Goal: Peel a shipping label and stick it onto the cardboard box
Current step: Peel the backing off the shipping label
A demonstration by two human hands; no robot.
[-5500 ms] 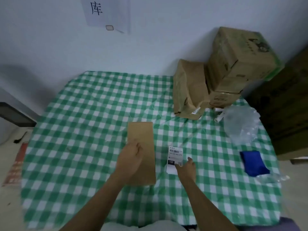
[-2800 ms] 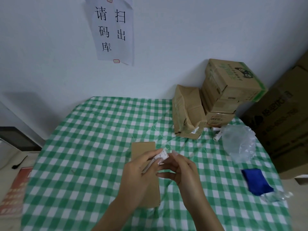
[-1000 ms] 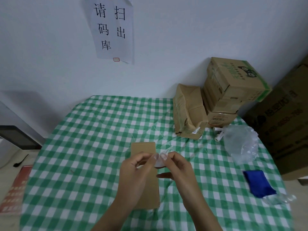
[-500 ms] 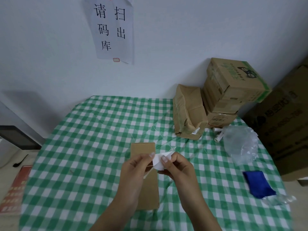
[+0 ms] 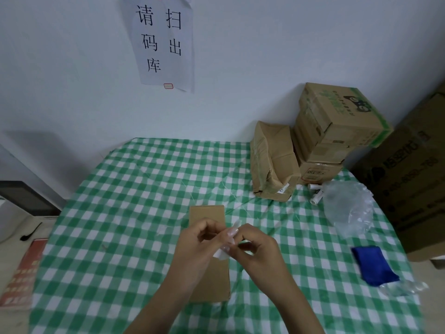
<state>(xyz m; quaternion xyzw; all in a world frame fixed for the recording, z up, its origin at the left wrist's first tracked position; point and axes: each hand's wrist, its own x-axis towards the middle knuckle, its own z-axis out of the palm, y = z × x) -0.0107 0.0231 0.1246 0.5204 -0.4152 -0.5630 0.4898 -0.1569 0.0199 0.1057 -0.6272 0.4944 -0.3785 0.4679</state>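
Note:
A flat brown cardboard box lies lengthwise on the green checked tablecloth, partly hidden by my hands. Above its middle, my left hand and my right hand meet fingertip to fingertip. Both pinch a small white shipping label. One white corner pokes out below the fingers and a thin strip sticks up above them. Whether label and backing are apart I cannot tell; the fingers hide most of the paper.
Stacked cardboard boxes and a crushed one stand at the back right. A crumpled clear bag, small white rolls and a blue cloth lie to the right. A paper sign hangs on the wall.
The label went from lying on the cloth to being held up in both hands over the box. In the last second the fingers shifted on it and the paper has dropped lower.

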